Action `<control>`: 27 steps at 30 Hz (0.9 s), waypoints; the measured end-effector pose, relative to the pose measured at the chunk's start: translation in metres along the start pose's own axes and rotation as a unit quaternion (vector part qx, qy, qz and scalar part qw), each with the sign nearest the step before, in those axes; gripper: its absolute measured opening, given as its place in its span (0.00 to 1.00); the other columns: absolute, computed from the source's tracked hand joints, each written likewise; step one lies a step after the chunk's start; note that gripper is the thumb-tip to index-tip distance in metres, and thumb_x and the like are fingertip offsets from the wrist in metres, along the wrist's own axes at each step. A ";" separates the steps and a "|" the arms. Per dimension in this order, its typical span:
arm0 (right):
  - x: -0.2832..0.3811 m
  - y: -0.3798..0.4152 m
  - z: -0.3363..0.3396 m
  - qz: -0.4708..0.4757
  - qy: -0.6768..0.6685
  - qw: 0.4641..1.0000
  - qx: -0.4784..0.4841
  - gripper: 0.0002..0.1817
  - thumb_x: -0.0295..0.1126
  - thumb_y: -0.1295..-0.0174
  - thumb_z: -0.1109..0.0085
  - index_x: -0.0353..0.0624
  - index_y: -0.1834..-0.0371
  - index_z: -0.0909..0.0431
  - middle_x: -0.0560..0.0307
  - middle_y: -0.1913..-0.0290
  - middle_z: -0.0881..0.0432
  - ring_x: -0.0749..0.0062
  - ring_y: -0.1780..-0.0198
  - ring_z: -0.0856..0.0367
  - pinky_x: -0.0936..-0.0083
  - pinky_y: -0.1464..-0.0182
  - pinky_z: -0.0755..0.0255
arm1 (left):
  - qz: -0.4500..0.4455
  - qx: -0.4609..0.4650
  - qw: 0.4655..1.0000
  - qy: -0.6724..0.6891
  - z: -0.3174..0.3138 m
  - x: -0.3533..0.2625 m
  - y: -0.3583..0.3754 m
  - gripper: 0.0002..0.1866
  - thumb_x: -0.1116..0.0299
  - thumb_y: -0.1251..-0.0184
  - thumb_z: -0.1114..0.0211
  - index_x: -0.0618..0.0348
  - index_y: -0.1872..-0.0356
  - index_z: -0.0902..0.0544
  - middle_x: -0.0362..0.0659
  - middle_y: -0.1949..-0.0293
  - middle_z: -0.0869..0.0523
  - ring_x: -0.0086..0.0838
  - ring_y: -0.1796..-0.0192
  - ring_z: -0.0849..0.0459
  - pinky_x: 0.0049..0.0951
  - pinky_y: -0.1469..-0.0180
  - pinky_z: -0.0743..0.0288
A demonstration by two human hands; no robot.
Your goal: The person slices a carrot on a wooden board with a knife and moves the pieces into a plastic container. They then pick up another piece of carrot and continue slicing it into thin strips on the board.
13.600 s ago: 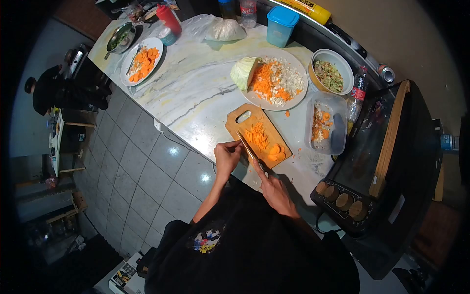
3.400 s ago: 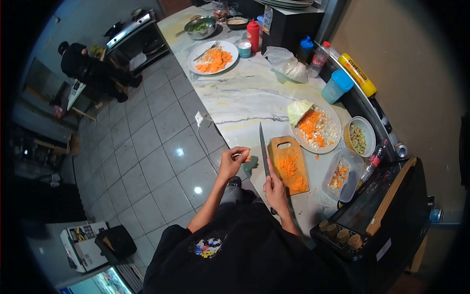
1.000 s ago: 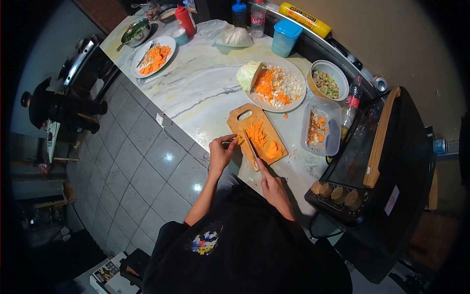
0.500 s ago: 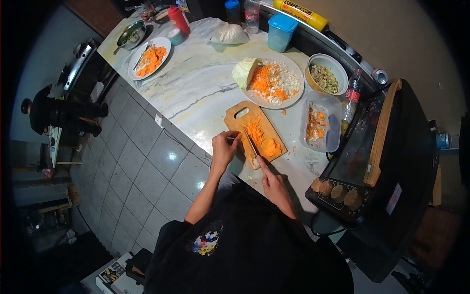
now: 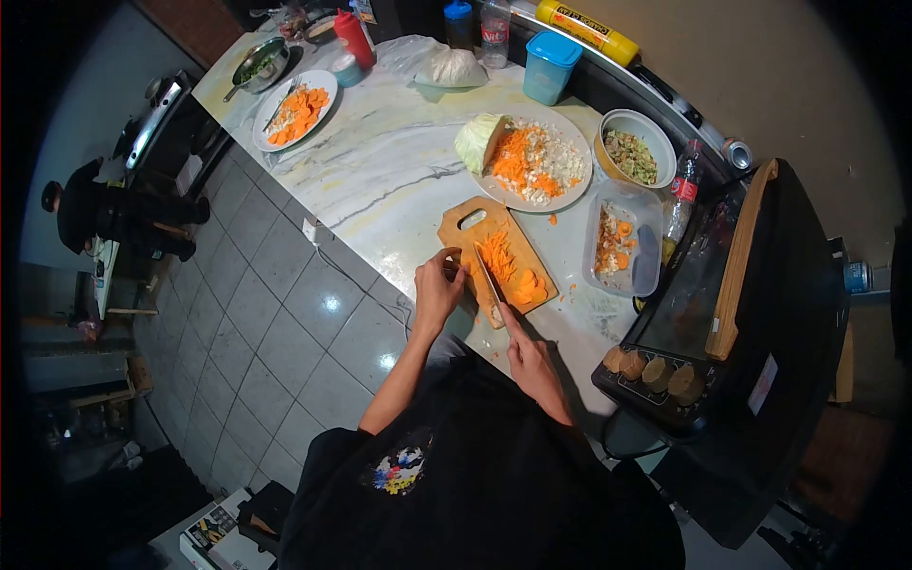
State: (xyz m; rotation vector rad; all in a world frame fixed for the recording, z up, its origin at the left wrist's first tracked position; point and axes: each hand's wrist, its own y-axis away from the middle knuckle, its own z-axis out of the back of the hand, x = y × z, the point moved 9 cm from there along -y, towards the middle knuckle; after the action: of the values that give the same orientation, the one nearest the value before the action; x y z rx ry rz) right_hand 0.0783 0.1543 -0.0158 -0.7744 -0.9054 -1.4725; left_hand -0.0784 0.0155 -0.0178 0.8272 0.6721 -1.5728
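My right hand (image 5: 534,363) is closed round the handle of a kitchen knife (image 5: 490,277), whose blade lies over the wooden cutting board (image 5: 458,228). Curled with its fingertips together, my left hand (image 5: 439,290) is at the board's left edge beside the blade; what it holds, if anything, is hidden. Thin carrot strips (image 5: 497,253) lie in a heap right of the blade. Below them are rounded carrot slices (image 5: 528,287). Behind the board, a plate (image 5: 541,201) carries shredded carrot, chopped white pieces and a cabbage piece (image 5: 478,142).
A clear plastic container (image 5: 594,271) with scraps and a bowl of chopped vegetables (image 5: 629,157) stand to the right. The black oven (image 5: 788,313) flanks the counter. Farther left are a plate of carrot slices (image 5: 298,114) and a pan (image 5: 261,68). Another person (image 5: 114,209) stands across the floor.
The view has shifted very slightly. Both hands and the knife stay in nearly the same place on the board.
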 end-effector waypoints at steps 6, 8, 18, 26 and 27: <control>0.005 0.000 0.000 -0.012 -0.004 1.000 0.006 0.39 0.17 0.38 0.54 0.53 0.22 0.46 0.31 0.54 0.22 0.38 0.67 0.21 0.64 0.67 0.28 | -0.009 -0.008 1.000 0.004 -0.001 -0.002 0.000 0.10 0.75 0.41 0.32 0.68 0.58 0.15 0.53 0.69 0.11 0.38 0.69 0.10 0.33 0.64 0.19; 0.006 0.000 0.001 -0.036 -0.005 0.999 0.013 0.38 0.19 0.37 0.52 0.55 0.22 0.45 0.33 0.57 0.20 0.35 0.63 0.21 0.49 0.64 0.31 | -0.010 -0.014 1.000 0.009 -0.001 -0.001 0.001 0.09 0.75 0.41 0.32 0.68 0.60 0.15 0.53 0.69 0.11 0.38 0.68 0.10 0.33 0.64 0.19; 0.008 0.008 0.002 -0.022 -0.003 1.000 0.003 0.39 0.19 0.37 0.52 0.58 0.21 0.47 0.30 0.65 0.20 0.34 0.64 0.21 0.48 0.62 0.31 | -0.007 -0.009 1.000 0.004 -0.002 -0.003 0.008 0.06 0.76 0.40 0.32 0.69 0.64 0.14 0.52 0.69 0.11 0.38 0.68 0.10 0.32 0.64 0.19; 0.010 0.004 -0.003 -0.079 0.073 0.993 0.047 0.42 0.19 0.37 0.50 0.61 0.21 0.50 0.30 0.72 0.21 0.34 0.66 0.20 0.47 0.64 0.30 | -0.010 -0.010 1.000 0.003 0.000 -0.009 0.001 0.08 0.75 0.39 0.32 0.68 0.62 0.13 0.53 0.67 0.10 0.37 0.67 0.09 0.31 0.62 0.18; 0.010 0.004 -0.004 -0.079 0.073 0.993 0.048 0.42 0.19 0.37 0.50 0.61 0.21 0.50 0.30 0.72 0.21 0.34 0.66 0.20 0.47 0.64 0.30 | -0.004 -0.009 1.000 0.004 0.000 -0.008 0.001 0.08 0.75 0.39 0.32 0.68 0.62 0.13 0.53 0.68 0.10 0.37 0.67 0.09 0.31 0.62 0.18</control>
State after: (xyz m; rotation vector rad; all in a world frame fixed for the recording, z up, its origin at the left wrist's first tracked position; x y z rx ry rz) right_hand 0.0816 0.1459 -0.0090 -0.5271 -0.9353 -1.5906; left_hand -0.0765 0.0200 -0.0116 0.8183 0.6942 -1.5691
